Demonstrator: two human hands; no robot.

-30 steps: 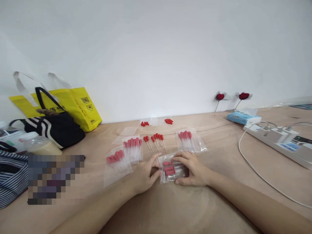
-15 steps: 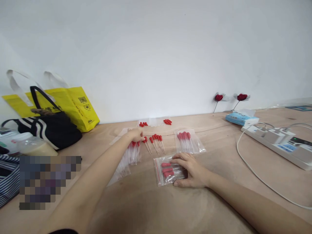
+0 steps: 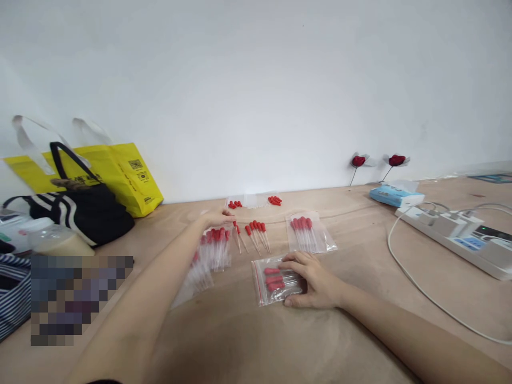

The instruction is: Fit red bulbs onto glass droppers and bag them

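Note:
My left hand reaches to the far side of the table, its fingertips closed at the red bulb of a glass dropper whose tip points down towards me. Just right of it several loose droppers lie in a row. My right hand is curved over a clear zip bag, fingers on its top and thumb at the near edge, holding it against the table. Inside that bag are red-bulbed droppers, their glass ends partly hidden under the hand. Under my left forearm lie bagged droppers, partly covered.
Another bag of droppers lies behind my right hand. Red bulbs sit near the wall. To the left stand a yellow bag, a black bag and a bottle. A tissue pack and power strip with cable are right.
My left hand has drawn slightly back and left, and a dropper at its fingertips has shifted left, away from the others. My right hand and its bag stay in place.

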